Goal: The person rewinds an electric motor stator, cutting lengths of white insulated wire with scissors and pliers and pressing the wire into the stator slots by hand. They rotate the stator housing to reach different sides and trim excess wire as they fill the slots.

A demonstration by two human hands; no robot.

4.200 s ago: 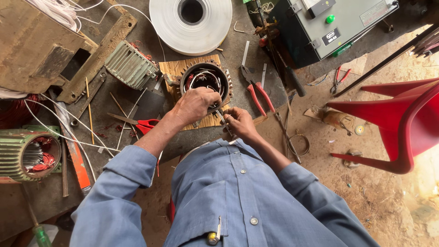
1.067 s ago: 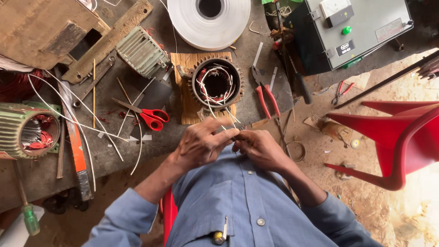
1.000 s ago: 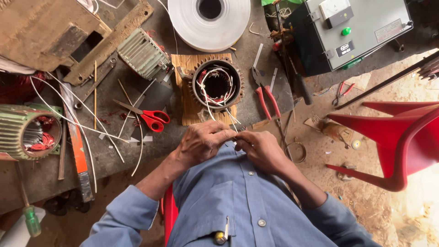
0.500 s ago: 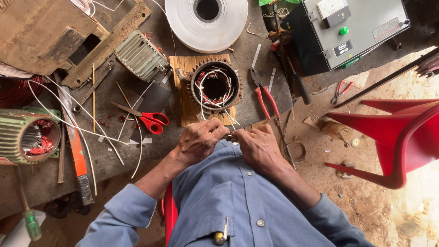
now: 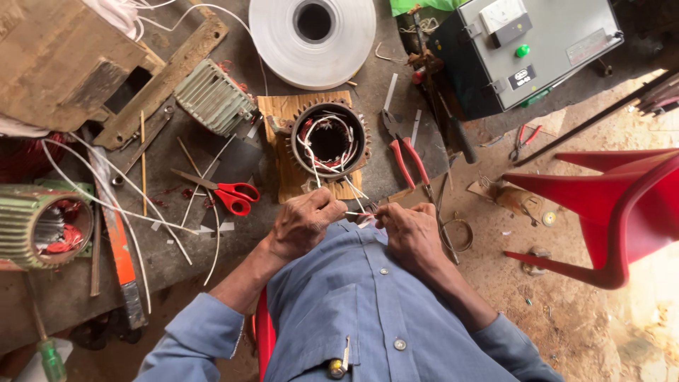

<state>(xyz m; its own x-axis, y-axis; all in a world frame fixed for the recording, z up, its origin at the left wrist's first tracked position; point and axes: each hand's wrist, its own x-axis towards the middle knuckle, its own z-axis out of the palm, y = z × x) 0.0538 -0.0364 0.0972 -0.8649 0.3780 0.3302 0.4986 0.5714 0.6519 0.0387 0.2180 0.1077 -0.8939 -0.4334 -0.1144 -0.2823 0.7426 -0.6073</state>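
pinched by left hand (image 5: 303, 225) and right hand (image 5: 409, 230), thin wire lead (image 5: 361, 213); lay crosswise between both fists, near chest; trailed up toward motor stator (image 5: 329, 140) just beyond; equally near either hand.

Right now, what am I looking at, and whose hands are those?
The camera sits on a person's head and looks down, so you see their own hands and blue shirt. The left hand and right hand pinch a thin wire between them. It seems to come from the round motor part on a wood block. On the bench lie red scissors, red pliers, a white tape roll and a grey box. A red chair stands on the right.
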